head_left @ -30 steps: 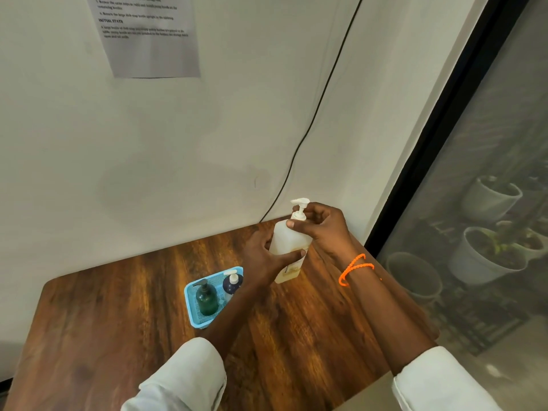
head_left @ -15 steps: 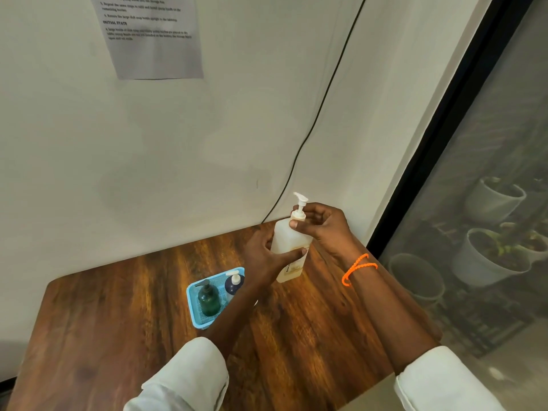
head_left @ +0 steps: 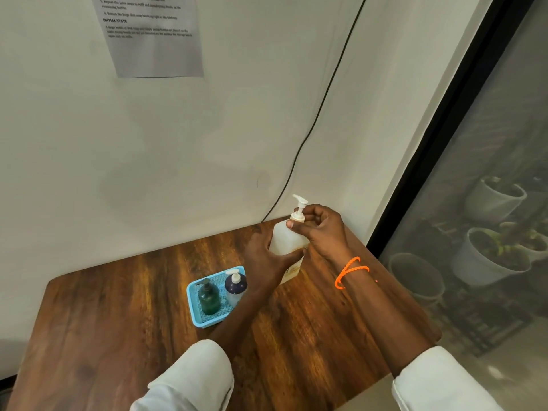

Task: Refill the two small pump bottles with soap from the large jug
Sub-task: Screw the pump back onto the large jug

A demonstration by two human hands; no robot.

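- The large jug [head_left: 286,243] is stood upright on the table [head_left: 118,315], near its far right corner and close to the wall.
- The jug's body is gripped by the left hand [head_left: 268,262], with the thumb wrapped across the front.
- The pump collar [head_left: 297,217] at the jug's neck is pinched by the thumb and fingers of the right hand [head_left: 321,232]; both grips are therefore closed on the jug, neither hand spread.
- The pump head [head_left: 300,200] is seen still seated above the collar, so the jug is judged not yet opened.
- The two small pump bottles, a green bottle [head_left: 209,298] and a dark-blue bottle [head_left: 235,287], are kept side by side in a blue basket [head_left: 204,321] just left of the jug, untouched by either hand.
- Both small bottles are still capped with their pumps, and no soap is seen poured anywhere.
- The task is judged to be at its opening step: unscrewing the jug's pump.
- Left to be done: removal of the jug's pump, opening of each small bottle, pouring into both, and recapping.
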